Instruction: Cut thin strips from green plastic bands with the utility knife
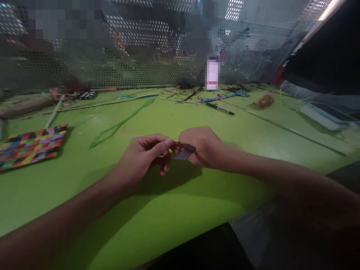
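Over the near part of the green table (pixel 197 202), my left hand (pixel 146 153) pinches a thin pale strand (pixel 133 135) between thumb and forefinger. The strand trails off to the left behind the fingers. My right hand (pixel 204 146) is closed in a fist close beside it, knuckles up. From the fist sticks a small flat grey piece (pixel 184 153) with a dark upper part, pointing at my left fingertips. It looks like a blade, but its kind is not plain. The fingertips of both hands nearly meet, and what lies between them is partly hidden.
A multicoloured woven mat (pixel 33 146) lies at the left, with a green strip loop (pixel 120 123) nearer the middle. Farther back are a black pen (pixel 219 108), a patterned blue strip (pixel 225 96) and a phone (pixel 212 75). A perforated metal screen (pixel 157 56) closes the back.
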`<action>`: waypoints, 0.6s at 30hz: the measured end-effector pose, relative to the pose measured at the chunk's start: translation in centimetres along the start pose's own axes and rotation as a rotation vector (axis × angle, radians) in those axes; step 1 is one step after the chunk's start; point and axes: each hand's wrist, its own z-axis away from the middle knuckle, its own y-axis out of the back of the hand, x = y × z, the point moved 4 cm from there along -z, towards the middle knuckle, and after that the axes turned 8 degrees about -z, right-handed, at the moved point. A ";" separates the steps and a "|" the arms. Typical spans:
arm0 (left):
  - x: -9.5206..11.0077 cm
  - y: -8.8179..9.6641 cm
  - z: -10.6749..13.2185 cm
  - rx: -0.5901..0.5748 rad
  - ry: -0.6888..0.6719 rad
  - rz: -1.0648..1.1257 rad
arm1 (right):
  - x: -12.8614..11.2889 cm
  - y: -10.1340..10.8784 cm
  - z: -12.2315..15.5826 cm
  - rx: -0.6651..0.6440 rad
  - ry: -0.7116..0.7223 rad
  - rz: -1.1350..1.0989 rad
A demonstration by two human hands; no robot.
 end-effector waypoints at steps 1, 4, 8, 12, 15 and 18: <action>0.1 -0.1 0.0 -0.006 -0.002 0.008 | -0.1 0.0 0.0 -0.005 0.001 0.020; 0.2 -0.3 0.2 -0.022 -0.013 0.015 | -0.3 0.0 -0.1 -0.025 -0.006 0.058; 0.2 -0.5 0.7 -0.035 -0.021 -0.012 | -0.6 -0.3 -0.1 -0.056 0.005 0.050; 0.1 -0.8 1.1 -0.049 -0.048 -0.005 | -0.6 -0.7 0.1 -0.045 0.014 0.046; 0.2 -1.0 1.2 -0.057 -0.070 0.027 | -0.6 -0.9 0.3 -0.059 0.022 0.020; 0.2 -1.1 1.2 -0.057 -0.078 0.046 | -0.8 -0.8 0.3 -0.056 0.035 -0.020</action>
